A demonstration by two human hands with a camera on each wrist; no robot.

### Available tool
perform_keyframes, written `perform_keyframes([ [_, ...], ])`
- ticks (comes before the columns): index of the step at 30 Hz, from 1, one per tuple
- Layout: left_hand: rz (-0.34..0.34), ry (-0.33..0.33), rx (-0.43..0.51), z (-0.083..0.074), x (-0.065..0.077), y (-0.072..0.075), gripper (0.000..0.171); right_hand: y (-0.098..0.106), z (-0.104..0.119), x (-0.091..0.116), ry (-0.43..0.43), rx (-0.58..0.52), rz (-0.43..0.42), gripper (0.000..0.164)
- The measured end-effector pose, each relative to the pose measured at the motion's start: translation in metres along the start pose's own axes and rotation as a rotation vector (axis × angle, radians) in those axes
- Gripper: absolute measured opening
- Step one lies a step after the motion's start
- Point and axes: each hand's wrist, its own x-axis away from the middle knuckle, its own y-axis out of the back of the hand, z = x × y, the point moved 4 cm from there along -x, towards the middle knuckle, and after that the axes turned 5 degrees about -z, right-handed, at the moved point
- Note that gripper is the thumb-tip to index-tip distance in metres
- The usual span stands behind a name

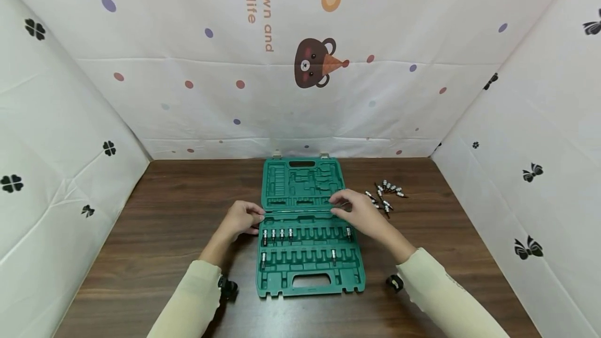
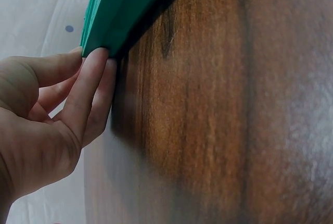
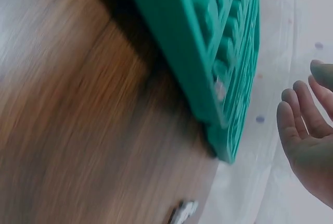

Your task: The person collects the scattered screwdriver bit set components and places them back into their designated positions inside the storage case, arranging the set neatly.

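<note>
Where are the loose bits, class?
In the head view, the loose bits lie on the wooden table, right of the green case, near the right hand.

A wooden table [image 1: 188, 192] meets white sheets [image 1: 272, 103] printed with clovers [image 1: 11, 183], bows [image 1: 528, 248] and dots [image 1: 240, 84].

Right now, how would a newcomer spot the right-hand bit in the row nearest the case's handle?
On the brown table lies an open green case, with a handle slot at its near edge. Just beyond it, the right-hand bit sits between empty recesses; its row's only other bit is leftmost.
</note>
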Motion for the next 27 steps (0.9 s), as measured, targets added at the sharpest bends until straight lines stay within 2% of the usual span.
perform_keyframes([
  [8,-0.003,0.011,0.005,0.000,-0.001,-0.001,0.014,0.025,-0.027,0.010,0.010,0.008,-0.090,0.023],
  [16,0.001,-0.004,0.002,-0.002,-0.001,0.000,0.014,0.047,-0.055,0.019,-0.063,0.060,-0.168,0.026],
  [27,0.004,-0.014,-0.004,0.000,-0.002,0.000,0.015,0.070,-0.086,0.027,-0.114,0.104,-0.274,0.032],
])
